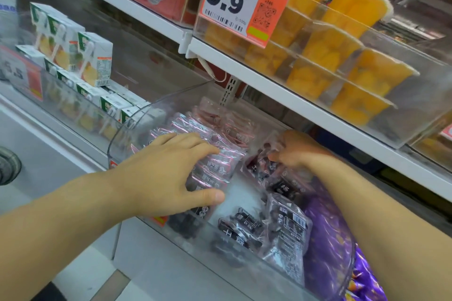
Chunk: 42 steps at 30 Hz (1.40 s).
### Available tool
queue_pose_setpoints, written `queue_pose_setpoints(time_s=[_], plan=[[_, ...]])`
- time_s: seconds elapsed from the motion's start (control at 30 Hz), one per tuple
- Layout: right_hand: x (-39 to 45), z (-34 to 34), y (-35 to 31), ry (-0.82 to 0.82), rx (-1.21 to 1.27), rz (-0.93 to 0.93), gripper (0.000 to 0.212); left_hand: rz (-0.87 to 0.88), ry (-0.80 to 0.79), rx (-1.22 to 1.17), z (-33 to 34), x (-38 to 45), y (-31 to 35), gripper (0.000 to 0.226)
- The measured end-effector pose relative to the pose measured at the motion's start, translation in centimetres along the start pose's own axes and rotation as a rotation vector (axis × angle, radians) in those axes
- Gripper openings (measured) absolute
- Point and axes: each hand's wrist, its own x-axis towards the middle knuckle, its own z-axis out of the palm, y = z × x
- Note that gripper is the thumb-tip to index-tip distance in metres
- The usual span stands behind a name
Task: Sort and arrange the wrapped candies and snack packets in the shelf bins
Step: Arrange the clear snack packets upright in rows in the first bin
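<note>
A clear plastic shelf bin (137, 117) holds pink-edged transparent snack packets with dark contents. A row of them (220, 127) stands upright along the bin's left side. My left hand (168, 173) lies over this row, fingers spread across the tops and thumb curled against the front packets. Several loose packets (286, 225) lie flat on the bin's floor at the right. My right hand (296, 149) reaches deeper in and pinches one loose packet (266, 166) at its top edge. Purple wrapped candy bags (327, 234) fill the neighbouring bin at right.
Juice cartons (95, 58) stand stacked in the bin to the left. Above, a shelf carries cups of yellow peach (325, 56) behind a clear guard with a 9.9 price tag (242, 2). The white shelf edge (293, 98) hangs close over my right hand.
</note>
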Motion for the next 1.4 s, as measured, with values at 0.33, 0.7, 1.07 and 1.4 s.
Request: queue_pose_setpoints(time_s=[0.33, 0.7, 1.07, 1.4], plan=[[2.3, 1.3, 0.5, 0.209, 0.073, -0.078, 0.042, 0.016, 0.027, 0.003, 0.4, 0.0, -0.3, 0.092], [1.7, 1.9, 1.8, 0.385, 0.104, -0.124, 0.016, 0.016, 0.049, -0.004, 0.8, -0.2, -0.7, 0.092], [2.1, 1.8, 2.4, 0.381, 0.042, -0.157, 0.027, -0.008, 0.019, 0.001, 0.5, 0.0, -0.5, 0.093], [-3.6, 0.4, 1.0, -0.257, -0.161, -0.028, 0.079, -0.013, 0.019, 0.009, 0.3, 0.0, -0.2, 0.092]])
